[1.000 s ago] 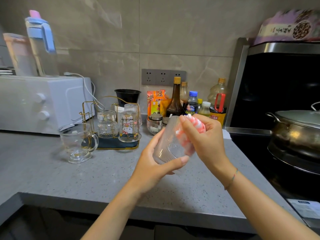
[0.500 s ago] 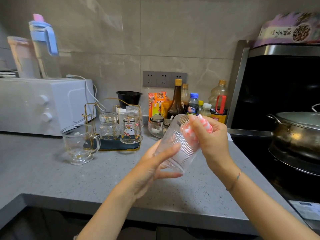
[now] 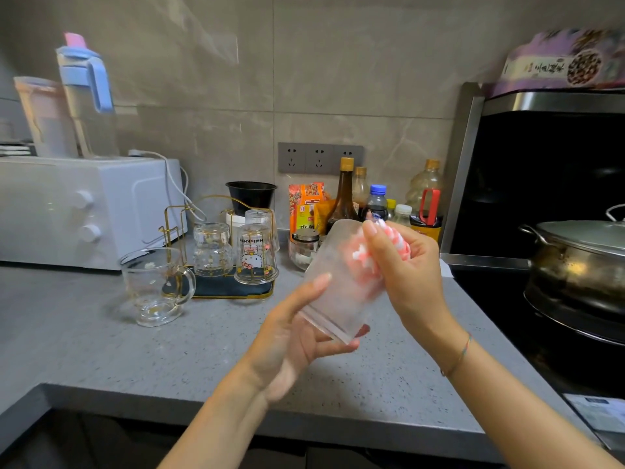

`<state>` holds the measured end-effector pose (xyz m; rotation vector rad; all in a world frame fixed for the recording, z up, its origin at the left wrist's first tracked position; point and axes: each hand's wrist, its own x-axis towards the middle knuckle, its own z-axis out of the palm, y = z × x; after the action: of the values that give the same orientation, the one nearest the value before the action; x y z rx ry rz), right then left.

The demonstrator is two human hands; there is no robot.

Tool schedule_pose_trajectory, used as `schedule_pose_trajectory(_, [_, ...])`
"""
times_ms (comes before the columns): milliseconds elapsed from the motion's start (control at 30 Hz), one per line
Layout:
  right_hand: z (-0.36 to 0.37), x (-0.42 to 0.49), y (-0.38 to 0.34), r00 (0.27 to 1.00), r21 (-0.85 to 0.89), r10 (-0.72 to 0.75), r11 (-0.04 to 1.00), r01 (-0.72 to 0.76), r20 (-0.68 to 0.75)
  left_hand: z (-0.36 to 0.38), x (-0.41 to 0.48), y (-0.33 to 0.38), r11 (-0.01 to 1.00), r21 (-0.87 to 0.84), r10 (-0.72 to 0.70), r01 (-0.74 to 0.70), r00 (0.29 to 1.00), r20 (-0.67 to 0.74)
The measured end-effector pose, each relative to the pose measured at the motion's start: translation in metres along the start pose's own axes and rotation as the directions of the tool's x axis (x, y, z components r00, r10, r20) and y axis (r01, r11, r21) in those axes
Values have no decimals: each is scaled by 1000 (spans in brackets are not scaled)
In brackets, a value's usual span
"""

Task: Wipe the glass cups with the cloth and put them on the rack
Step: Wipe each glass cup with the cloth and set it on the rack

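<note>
A grey speckled counter fills the lower part of the view, and both arms reach out over it. At its back left stands a white oven with two jugs on top. On the right, a steel pot with its lid on sits on a dark stove. Between them, against the wall, a gold wire rack with a dark tray holds three glass cups turned upside down: a dotted one, a cartoon-printed one and a ribbed one behind it. A row of bottles stands to the right of the rack.

The left hand grasps the ribbed glass cup in the air above the counter, in front of the rack and well apart from it. The thumb lies along the side and the fingers curl under the thick base. The cup is tilted, with its mouth up and away and its base toward the person. The right hand is clenched around a pink and white cloth, part of which is pushed into the cup's mouth and shows through the wall.

A clear handled mug stands upright on the counter just beside the rack's front left corner. A thin bracelet circles the right wrist.
</note>
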<state>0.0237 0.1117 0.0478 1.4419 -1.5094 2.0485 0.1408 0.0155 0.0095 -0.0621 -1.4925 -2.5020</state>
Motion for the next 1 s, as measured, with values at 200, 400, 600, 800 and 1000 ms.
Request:
schedule_pose_trajectory(200, [2, -1, -1, 999, 29, 8, 1000, -7, -38, -5, 3, -2, 938, -306, -109, 159, 979, 174])
schedule_pose_trajectory(400, [-5, 9, -6, 999, -42, 2, 999, -4, -42, 0, 5, 6, 939, 341, 84, -44, 991, -103])
schedule_pose_trajectory(600, [1, 11, -7, 999, -112, -11, 994, 6, -47, 4, 7, 0, 744, 617, 424, -257, 895, -138])
schedule_pose_trajectory(800, [4, 10, -8, 999, -24, -45, 999, 45, 2, 1, 4, 3, 972, 206, 140, -114, 983, -117])
schedule_pose_trajectory(1000, [1, 3, -3, 998, 27, -63, 998, 63, -6, -2, -3, 3, 937, -283, -161, 206, 971, 174])
